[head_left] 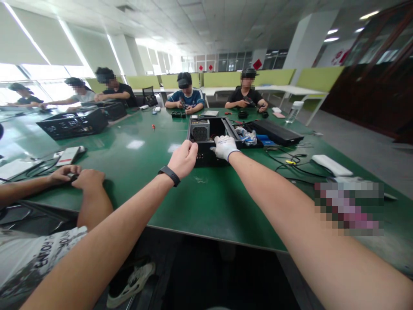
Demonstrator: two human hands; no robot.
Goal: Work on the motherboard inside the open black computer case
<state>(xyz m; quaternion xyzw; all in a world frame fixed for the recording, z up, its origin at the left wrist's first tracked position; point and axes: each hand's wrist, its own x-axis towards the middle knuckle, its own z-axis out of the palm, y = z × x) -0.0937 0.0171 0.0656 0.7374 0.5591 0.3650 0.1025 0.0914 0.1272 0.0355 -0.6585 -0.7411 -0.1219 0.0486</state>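
An open black computer case (211,160) lies on the green table straight ahead of me, with a grey power supply unit (200,131) at its left inside. My left hand (183,158), bare and with a black band on the wrist, is closed on the case's near left corner. On the near edge further right, my right hand (225,147) in a white glove is closed with its thumb side against the case wall. The fingertips of both hands are partly hidden.
Right of the case lie a black panel (274,131), blue-and-white crumpled packaging (247,135), cables (287,163) and a white oblong object (332,165). A clear bottle (294,112) stands further back. At left a neighbour's hands (79,175) rest near the table edge. Other people sit opposite.
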